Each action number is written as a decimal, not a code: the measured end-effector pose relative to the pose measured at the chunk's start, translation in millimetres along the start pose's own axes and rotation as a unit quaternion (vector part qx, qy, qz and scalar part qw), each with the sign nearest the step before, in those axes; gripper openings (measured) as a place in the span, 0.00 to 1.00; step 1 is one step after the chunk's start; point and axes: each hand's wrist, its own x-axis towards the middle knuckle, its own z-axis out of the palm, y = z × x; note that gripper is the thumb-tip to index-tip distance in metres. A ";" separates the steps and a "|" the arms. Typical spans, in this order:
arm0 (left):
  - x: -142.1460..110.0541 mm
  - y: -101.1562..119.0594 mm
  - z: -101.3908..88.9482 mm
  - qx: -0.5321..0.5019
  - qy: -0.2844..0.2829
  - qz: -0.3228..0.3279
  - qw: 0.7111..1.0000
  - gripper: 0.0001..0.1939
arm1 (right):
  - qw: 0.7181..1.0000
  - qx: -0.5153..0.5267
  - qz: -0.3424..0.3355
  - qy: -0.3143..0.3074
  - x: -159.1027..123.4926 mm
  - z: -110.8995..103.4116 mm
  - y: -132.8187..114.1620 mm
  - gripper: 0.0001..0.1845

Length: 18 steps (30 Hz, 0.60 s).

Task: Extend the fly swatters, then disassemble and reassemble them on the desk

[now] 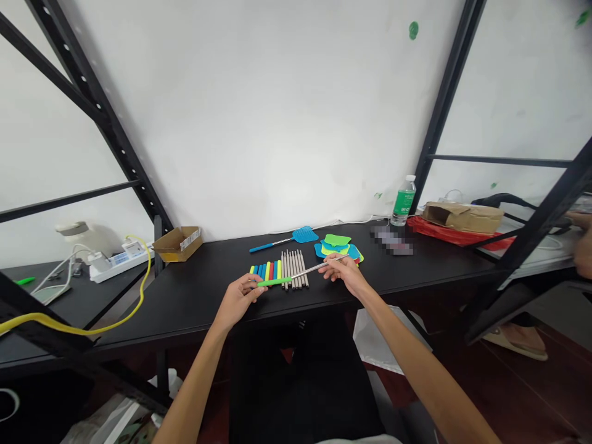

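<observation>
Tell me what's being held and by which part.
One metal rod fitted with a green grip: the left hand holds it at the green grip, and the right hand pinches the rod's far end.

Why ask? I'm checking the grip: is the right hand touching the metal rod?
Touching: the head view shows the right hand with its fingers pinched onto the metal rod, no gap visible.

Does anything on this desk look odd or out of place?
Yes: a pixelated, blurred patch lies on the black desk beside the water bottle, hiding whatever is there. Green smudges also stain the white wall, which looks accidental.
</observation>
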 end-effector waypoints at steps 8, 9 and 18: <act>0.2 -1.0 -1.5 -0.012 -0.001 -0.009 1.000 0.18 | 1.000 -0.003 0.003 0.001 0.1 0.2 0.6 0.20; 0.1 -0.8 -1.8 -0.012 -0.001 -0.010 1.000 0.18 | 1.000 -0.004 0.003 -0.001 0.0 0.2 0.4 0.20; -1.5 3.4 -0.8 0.024 -0.022 0.000 0.999 0.17 | 1.000 0.001 0.004 -0.013 -1.3 -0.2 -1.2 0.20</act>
